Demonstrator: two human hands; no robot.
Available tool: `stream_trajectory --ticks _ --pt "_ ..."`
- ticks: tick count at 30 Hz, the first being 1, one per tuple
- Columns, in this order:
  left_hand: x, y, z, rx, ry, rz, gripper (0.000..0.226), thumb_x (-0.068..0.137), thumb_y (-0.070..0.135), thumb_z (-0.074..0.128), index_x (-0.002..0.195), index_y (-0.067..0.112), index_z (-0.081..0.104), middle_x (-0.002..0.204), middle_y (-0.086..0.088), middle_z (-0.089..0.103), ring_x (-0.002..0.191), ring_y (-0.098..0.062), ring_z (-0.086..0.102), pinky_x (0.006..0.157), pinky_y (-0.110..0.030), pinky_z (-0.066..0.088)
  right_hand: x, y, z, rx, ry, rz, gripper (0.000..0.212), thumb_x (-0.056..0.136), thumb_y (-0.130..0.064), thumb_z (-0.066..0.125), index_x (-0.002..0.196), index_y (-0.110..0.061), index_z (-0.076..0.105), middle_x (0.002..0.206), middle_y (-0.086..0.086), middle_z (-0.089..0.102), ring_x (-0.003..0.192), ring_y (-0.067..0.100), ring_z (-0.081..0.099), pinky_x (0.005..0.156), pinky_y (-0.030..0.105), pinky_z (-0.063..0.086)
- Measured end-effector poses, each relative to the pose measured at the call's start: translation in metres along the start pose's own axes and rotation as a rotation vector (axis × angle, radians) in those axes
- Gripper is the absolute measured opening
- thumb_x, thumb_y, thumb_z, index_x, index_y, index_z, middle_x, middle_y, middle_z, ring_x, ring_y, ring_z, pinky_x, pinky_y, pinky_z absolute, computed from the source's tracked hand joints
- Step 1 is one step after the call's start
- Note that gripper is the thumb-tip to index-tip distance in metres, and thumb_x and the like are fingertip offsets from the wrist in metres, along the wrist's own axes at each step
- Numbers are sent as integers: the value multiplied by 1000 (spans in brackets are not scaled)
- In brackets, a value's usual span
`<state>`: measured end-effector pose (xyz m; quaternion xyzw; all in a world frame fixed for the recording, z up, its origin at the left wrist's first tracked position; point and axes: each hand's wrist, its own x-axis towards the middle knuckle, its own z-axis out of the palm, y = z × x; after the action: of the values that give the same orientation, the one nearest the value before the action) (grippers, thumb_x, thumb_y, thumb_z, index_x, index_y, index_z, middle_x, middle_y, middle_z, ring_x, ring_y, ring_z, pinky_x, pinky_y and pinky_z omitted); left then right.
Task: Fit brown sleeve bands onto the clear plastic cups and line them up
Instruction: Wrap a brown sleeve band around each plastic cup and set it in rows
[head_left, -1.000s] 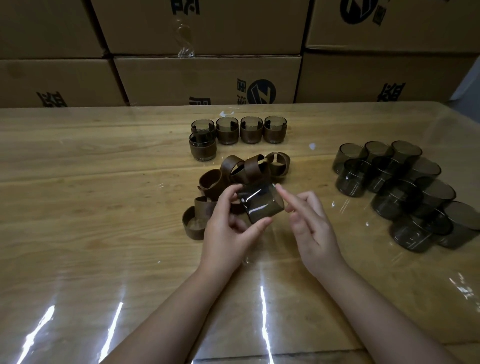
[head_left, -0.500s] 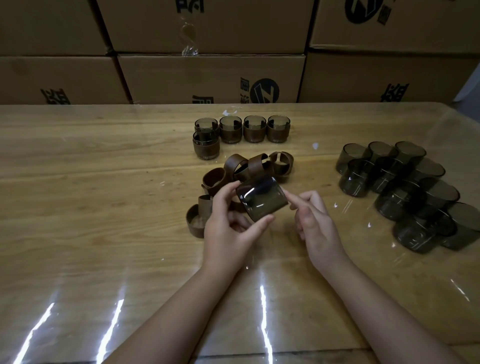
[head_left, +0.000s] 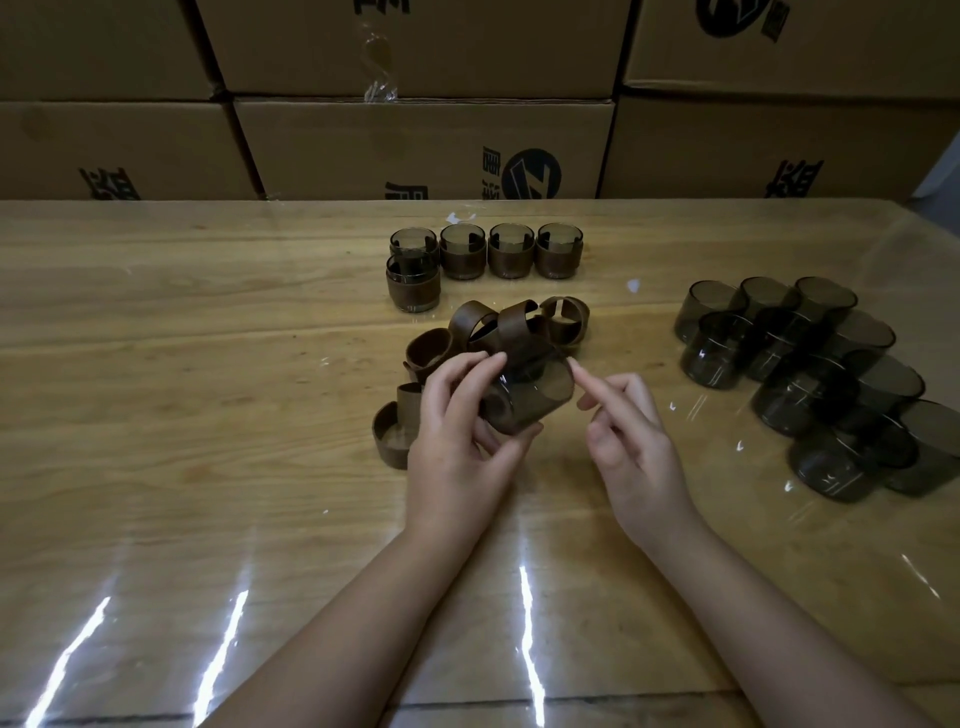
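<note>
The left hand (head_left: 457, 436) clamps a bare clear cup (head_left: 530, 397) tilted on its side between thumb and fingers, while the right hand (head_left: 631, 441) sits just beside it, fingers loosely apart and holding nothing. Just beyond both hands lies a pile of about seven loose brown bands (head_left: 498, 343), and farther out five sleeved cups (head_left: 485, 252) stand lined up, four in a row and one in front. Off to the right of the right hand, roughly a dozen unsleeved cups (head_left: 810, 374) wait, so I judge well under half is done.

Warehouse: stacked cardboard cartons (head_left: 423, 145)
</note>
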<state>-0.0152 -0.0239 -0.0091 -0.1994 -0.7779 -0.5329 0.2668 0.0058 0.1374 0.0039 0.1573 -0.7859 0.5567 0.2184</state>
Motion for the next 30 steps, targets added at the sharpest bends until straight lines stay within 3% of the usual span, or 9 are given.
stream_trajectory --ticks 6,9,12,17,20,22,24,27,30 --pt "0 7 -1 11 -80 47 62 74 24 74 128 37 47 134 17 42 52 -6 52 59 -21 52 2 0 -3 4 -16 32 49 89 -49 43 134 -30 42 98 -4 42 76 -6 46 75 6 40" --pt "-2 8 -3 17 -137 96 58 77 32 69 130 36 47 138 17 41 53 -7 53 54 -26 53 3 0 -5 61 -29 114 51 84 -52 42 133 -39 41 100 -2 41 72 -1 43 65 11 40" --pt "-3 8 -2 -13 -157 118 61 78 34 71 133 37 45 142 18 41 54 -6 55 53 -27 53 5 1 -5 91 -48 183 54 81 -57 41 133 -42 41 102 0 42 75 1 43 65 13 40" --pt "-2 9 -3 -8 -152 143 65 79 30 71 138 32 42 143 15 40 92 4 56 57 -15 49 5 4 -2 244 -105 263 46 80 -56 45 119 -36 55 101 -9 59 74 1 54 61 17 44" --pt "1 9 -3 -2 -162 132 70 80 30 69 142 33 37 144 17 38 102 5 54 58 -13 48 6 7 -4 322 -108 329 40 77 -56 51 110 -35 61 96 -10 69 73 11 58 59 22 47" --pt "0 9 -3 -1 -171 108 73 81 31 68 145 32 33 146 15 37 110 3 53 64 -14 50 7 8 -5 360 -107 355 40 75 -54 57 109 -34 63 95 -8 70 75 13 61 59 22 48" --pt "-1 7 -1 2 -199 66 78 83 31 65 150 30 26 150 13 35 126 -1 47 82 -18 51 8 9 -4 393 -89 377 46 72 -48 64 114 -30 60 96 -8 70 75 9 63 58 19 49" --pt "-3 5 1 35 -238 24 83 84 36 60 152 24 14 157 11 26 144 -3 26 112 -19 30 5 13 0 361 -72 372 53 71 -29 73 119 -33 52 108 -8 64 83 5 66 65 19 52" --pt "-4 6 1 45 -278 67 79 86 29 58 152 15 18 161 -4 21 147 -7 20 114 -17 23 5 15 3 320 -38 384 55 70 -22 73 118 -37 50 109 -13 62 90 6 67 72 21 54"
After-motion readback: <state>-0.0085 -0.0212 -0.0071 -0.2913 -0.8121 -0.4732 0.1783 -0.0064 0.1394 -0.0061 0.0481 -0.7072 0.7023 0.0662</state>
